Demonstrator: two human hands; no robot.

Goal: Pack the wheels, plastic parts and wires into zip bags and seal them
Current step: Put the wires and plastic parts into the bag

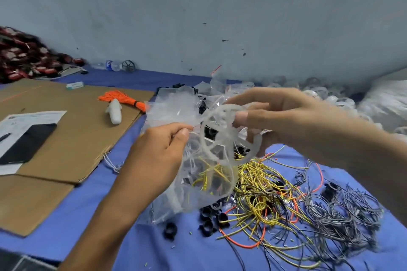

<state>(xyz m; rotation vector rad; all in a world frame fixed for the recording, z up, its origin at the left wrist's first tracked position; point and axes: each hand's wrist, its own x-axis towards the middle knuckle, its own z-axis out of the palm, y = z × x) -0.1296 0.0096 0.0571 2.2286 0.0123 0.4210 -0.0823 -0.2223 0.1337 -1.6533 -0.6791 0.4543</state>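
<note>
My left hand (164, 145) pinches the top edge of a clear zip bag (207, 185) that hangs above the blue cloth, with yellow wire showing inside it. My right hand (264, 114) grips a translucent white spoked wheel (229, 136) at the bag's mouth. Under the bag lie black plastic rings (209, 219). Loose yellow wires (262, 185), orange wires (246, 244) and a tangle of grey wires (343, 211) spread over the cloth to the right.
A pile of clear zip bags (176, 103) lies behind my hands. More white wheels (319, 94) are heaped at the far right. Cardboard (72, 121) at the left carries an orange wire bundle (123, 99), a white plastic part (115, 111), papers and a black phone (26, 143).
</note>
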